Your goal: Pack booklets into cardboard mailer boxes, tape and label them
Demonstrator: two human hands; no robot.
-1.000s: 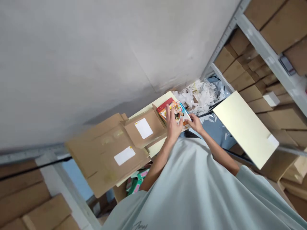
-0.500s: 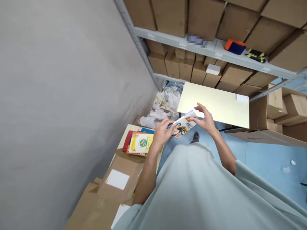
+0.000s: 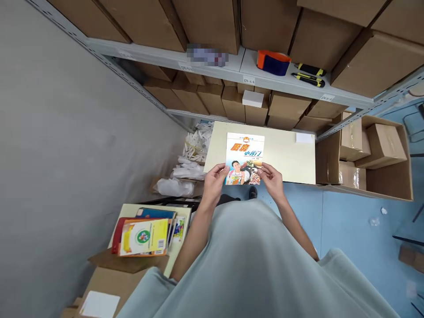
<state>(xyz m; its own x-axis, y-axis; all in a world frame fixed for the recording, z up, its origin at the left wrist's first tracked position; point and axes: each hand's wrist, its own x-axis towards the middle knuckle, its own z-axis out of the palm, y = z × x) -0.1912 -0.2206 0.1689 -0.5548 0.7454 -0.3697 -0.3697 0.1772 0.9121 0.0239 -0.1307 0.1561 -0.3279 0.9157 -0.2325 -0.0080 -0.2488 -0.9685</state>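
A thin booklet [image 3: 245, 154] with a white and blue cover, orange and blue lettering and a picture of a person with food faces up between my hands. My left hand [image 3: 215, 179] pinches its lower left edge, and my right hand [image 3: 271, 179] grips the lower right edge. Behind and beneath the booklet lies a pale yellow tabletop [image 3: 288, 159] with a small white item [image 3: 305, 138] at its right end. At the lower left, a stack of books [image 3: 144, 237] rests on another pale surface, the top one white and yellow with a green circle.
Metal shelving [image 3: 218, 70] full of cardboard boxes spans the back, holding an orange and blue item [image 3: 273, 62] and black-yellow cutters [image 3: 308, 79]. An open carton [image 3: 391, 176] is at right. Plastic bags [image 3: 175, 187] lie left of the table, a cardboard box [image 3: 109, 287] at lower left.
The booklet has turned from a tilted angle to upright with its cover facing me. My right hand has moved from its upper corner to the lower right edge. The view has swung right.
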